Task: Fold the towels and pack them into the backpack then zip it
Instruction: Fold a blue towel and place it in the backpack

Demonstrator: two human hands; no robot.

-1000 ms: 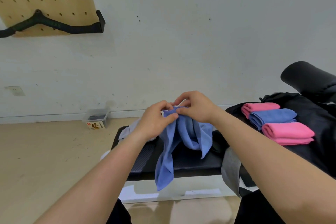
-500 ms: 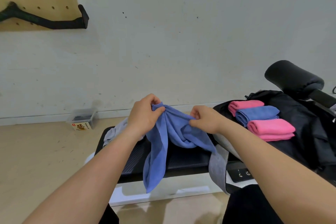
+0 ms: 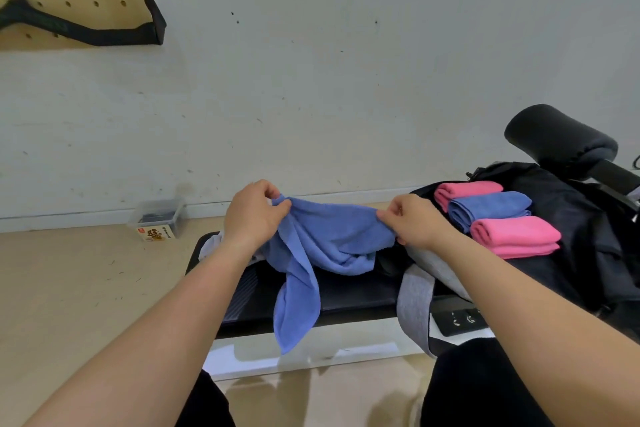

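Three folded towels (image 3: 498,218) are lying on the backpack (image 3: 571,246). Beside it, left hand (image 3: 254,215) and right hand (image 3: 414,222) are pinching an unfolded blue towel (image 3: 329,236). Zipping not yet done.

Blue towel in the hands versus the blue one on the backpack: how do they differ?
The held blue towel is unfolded and crumpled; the folded blue towel is a neat compact bundle. The held blue towel hangs between the left hand and right hand; the folded blue towel rests on the backpack. Both are the same blue.
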